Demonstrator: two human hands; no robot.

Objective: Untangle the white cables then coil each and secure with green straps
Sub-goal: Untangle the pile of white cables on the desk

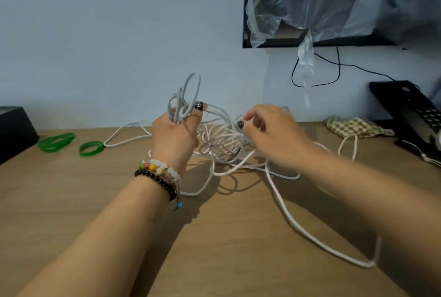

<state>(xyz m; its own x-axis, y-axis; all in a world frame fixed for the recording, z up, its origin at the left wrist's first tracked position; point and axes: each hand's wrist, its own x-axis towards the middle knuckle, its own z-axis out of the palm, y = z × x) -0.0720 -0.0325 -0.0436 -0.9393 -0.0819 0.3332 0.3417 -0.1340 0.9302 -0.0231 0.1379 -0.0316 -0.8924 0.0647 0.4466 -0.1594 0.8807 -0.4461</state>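
The white cables (224,144) are still one tangle, the left hand (175,133) gripping some loops, the right hand (265,129) pinching a strand, the green straps (69,145) lying unused on the worktop (71,201).

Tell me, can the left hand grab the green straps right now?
Probably not yet. The left hand grips a bunch of white cables, so it is busy. The green straps lie uncovered on the table to its left, so the way looks free once it lets go.
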